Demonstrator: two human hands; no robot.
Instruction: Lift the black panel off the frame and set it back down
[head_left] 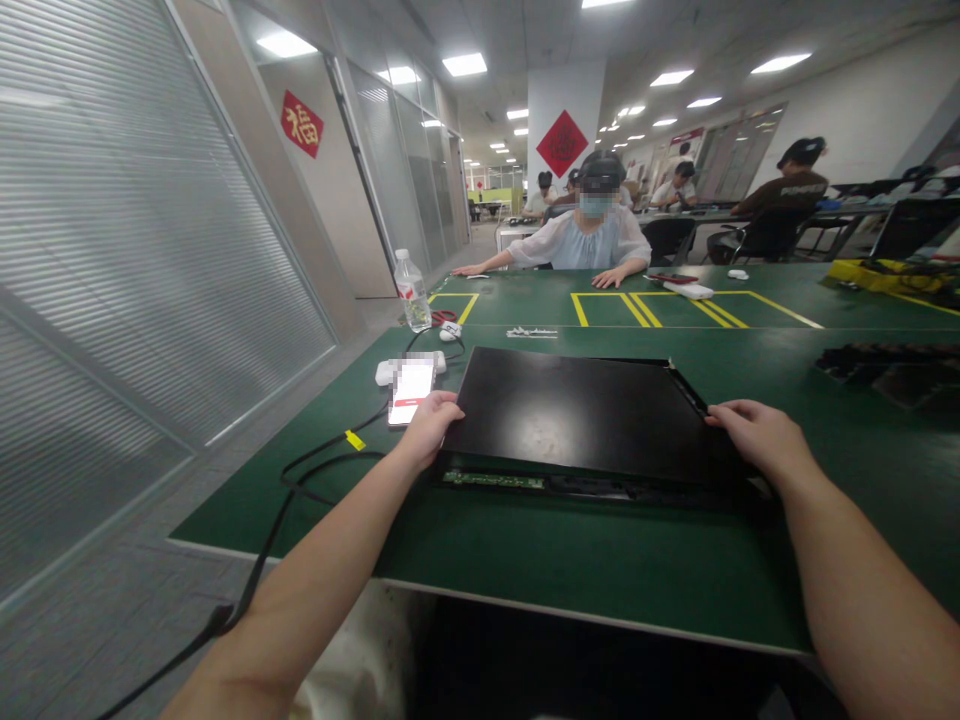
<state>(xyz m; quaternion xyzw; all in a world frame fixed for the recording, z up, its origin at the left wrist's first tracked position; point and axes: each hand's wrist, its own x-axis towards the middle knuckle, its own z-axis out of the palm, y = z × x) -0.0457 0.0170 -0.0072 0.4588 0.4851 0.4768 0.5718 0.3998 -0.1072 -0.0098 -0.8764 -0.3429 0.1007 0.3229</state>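
Note:
A flat black display panel point(585, 410) lies on the green table point(600, 570) in front of me, with a thin green circuit strip point(491, 480) exposed along its near edge. My left hand point(429, 425) grips the panel's left edge, fingers curled over it. My right hand point(761, 435) holds the right edge, fingers wrapped on the rim. A phone point(411, 392) with a lit screen lies just left of my left hand.
A water bottle point(412, 292), scissors and a white power strip point(384, 372) with black cables sit at the left. Dark parts point(885, 365) lie at right. A masked person point(592, 235) sits across the table; others work behind. Glass partition wall at left.

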